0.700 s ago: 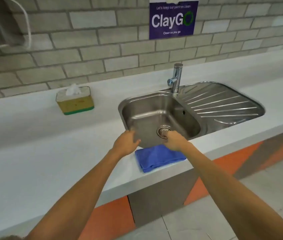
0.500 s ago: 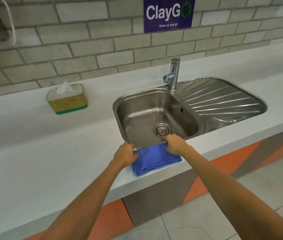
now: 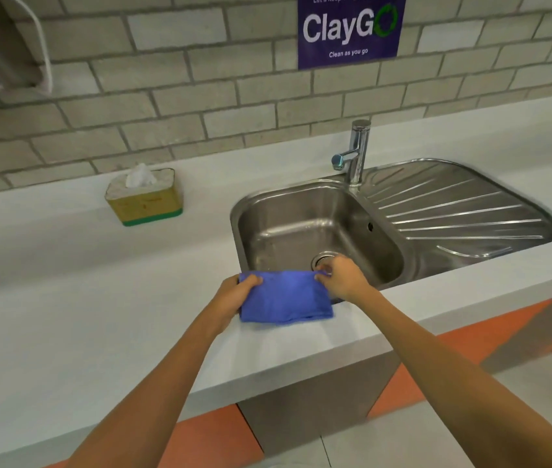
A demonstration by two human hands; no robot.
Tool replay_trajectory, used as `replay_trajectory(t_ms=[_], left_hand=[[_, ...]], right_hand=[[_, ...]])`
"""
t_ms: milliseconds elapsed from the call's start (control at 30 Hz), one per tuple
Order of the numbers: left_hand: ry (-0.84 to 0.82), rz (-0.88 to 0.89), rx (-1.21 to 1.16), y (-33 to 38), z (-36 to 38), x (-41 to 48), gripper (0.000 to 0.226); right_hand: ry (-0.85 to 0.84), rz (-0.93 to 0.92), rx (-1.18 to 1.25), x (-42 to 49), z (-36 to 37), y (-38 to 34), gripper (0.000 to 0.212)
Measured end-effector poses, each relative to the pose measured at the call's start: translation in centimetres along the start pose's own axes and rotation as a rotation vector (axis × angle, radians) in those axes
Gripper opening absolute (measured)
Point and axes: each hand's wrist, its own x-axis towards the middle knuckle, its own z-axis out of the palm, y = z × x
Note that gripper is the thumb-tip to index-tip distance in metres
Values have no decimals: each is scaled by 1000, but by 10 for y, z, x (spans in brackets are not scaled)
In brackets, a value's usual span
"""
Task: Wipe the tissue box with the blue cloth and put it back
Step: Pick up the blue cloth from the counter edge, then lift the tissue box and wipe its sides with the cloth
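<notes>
A folded blue cloth [image 3: 284, 297] hangs just above the front of the white counter, at the sink's near rim. My left hand [image 3: 234, 297] grips its left top corner. My right hand [image 3: 343, 278] pinches its right top corner. The tissue box [image 3: 146, 201], yellow with a green base and a white tissue sticking out of the top, stands upright at the back left of the counter near the brick wall, well away from both hands.
A steel sink [image 3: 305, 238] with a drainboard [image 3: 453, 214] and a tap [image 3: 355, 153] fills the counter's right half. The white counter [image 3: 65, 315] stretches left. A purple poster [image 3: 348, 28] hangs on the brick wall. A dispenser [image 3: 1, 52] is mounted top left.
Both hands came down onto the blue cloth, took hold of its top corners and lifted its far edge off the counter. The camera view shifted slightly.
</notes>
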Motion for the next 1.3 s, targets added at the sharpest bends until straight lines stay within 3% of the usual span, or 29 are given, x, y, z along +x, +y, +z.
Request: replay_trajectory(t_ms=[167, 333, 433, 633, 733, 933, 1000, 1067, 1167, 1300], left_hand=[[29, 100, -168, 33, -20, 7, 36], [63, 210, -160, 60, -45, 15, 40], [37, 225, -137, 76, -59, 16, 38], [44, 285, -66, 100, -100, 23, 20], [201, 382, 228, 102, -131, 35, 21], [529, 415, 406, 86, -194, 56, 22], [578, 371, 360, 77, -213, 60, 32], [443, 251, 97, 69, -232, 61, 42], [26, 69, -392, 51, -257, 60, 47], [-82, 48, -814, 33, -269, 71, 49]], right_hand=[[17, 59, 393, 13, 18, -32, 26], [-387, 222, 1161, 22, 26, -98, 64], [-578, 231, 1463, 32, 27, -133, 77], [-685, 195, 1835, 44, 38, -185, 69], [-650, 94, 1819, 55, 46, -211, 53], [-602, 50, 1594, 72, 64, -261, 41], [-604, 59, 1546, 78, 71, -276, 35], [-606, 65, 1488, 85, 77, -291, 30], [-621, 41, 1403, 95, 87, -314, 24], [-555, -30, 1125, 112, 95, -344, 38]])
